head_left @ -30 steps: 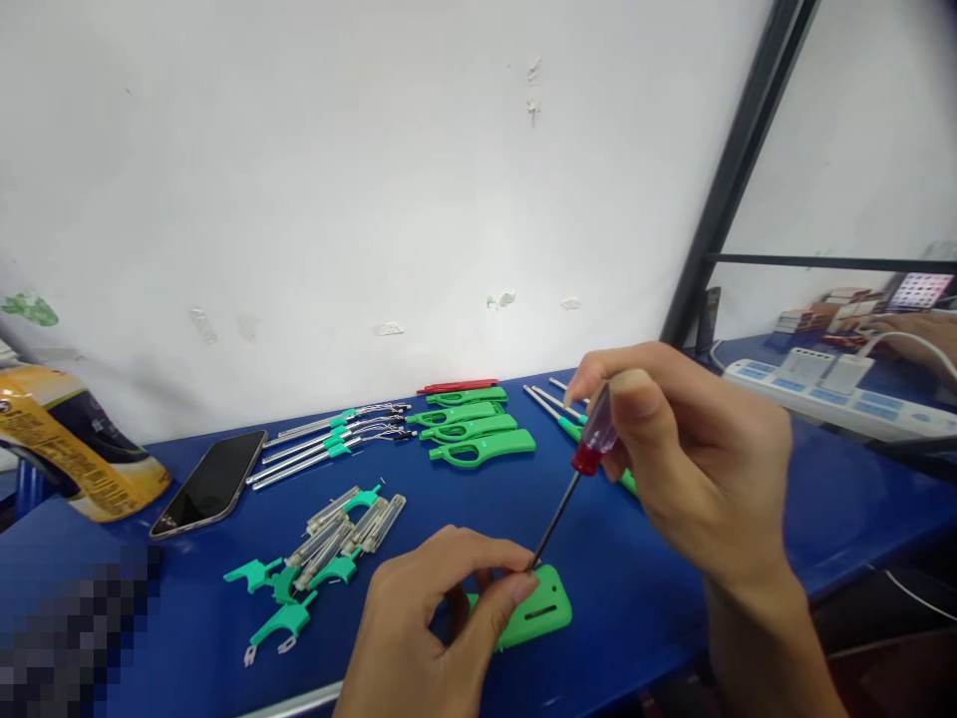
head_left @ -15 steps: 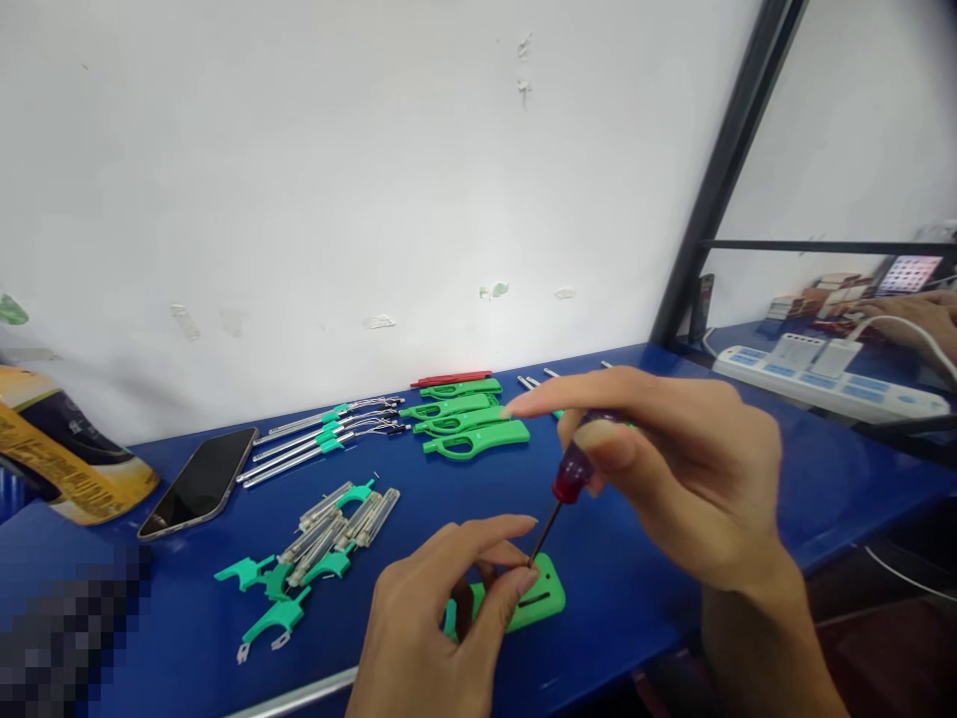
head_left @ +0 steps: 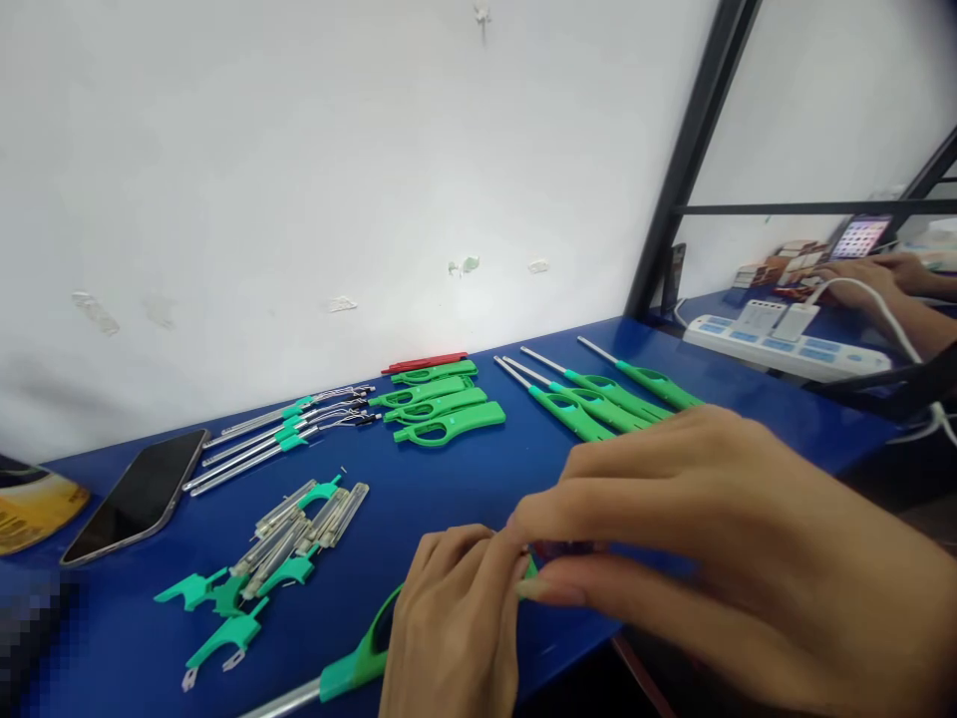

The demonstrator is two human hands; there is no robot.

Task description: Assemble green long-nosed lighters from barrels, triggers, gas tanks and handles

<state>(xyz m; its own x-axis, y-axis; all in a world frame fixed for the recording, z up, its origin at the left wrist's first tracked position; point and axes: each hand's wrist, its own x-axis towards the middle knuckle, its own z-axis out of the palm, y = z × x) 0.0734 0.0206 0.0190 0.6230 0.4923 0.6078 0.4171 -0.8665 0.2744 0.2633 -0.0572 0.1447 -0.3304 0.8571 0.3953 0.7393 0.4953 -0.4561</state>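
My left hand (head_left: pixel 453 623) is closed over the green handle of a long-necked gas lighter (head_left: pixel 359 663), which lies on the table with its silver tube pointing to the lower left. Just right of it, my right hand (head_left: pixel 718 548) pinches a screwdriver (head_left: pixel 564 548); only a bit of its dark red handle shows between thumb and fingers, and its tip is hidden. Both hands meet at the lighter's handle end. Behind them lie several lighters with tubes (head_left: pixel 590 394). Farther left are green handle shells (head_left: pixel 453 429).
Silver tubes with wires (head_left: pixel 261 449), clear fuel tanks with teal triggers (head_left: pixel 291 543) and a phone (head_left: pixel 142 494) lie on the left. Red shells (head_left: pixel 424 363) rest by the wall. A power strip (head_left: pixel 785 344) and another person's hands (head_left: pixel 874 284) are beyond the black frame.
My right hand has come down and closer, bringing the screwdriver low beside my left hand. My left fingers now cover the handle more. The view has shifted rightward, showing more finished-looking lighters.
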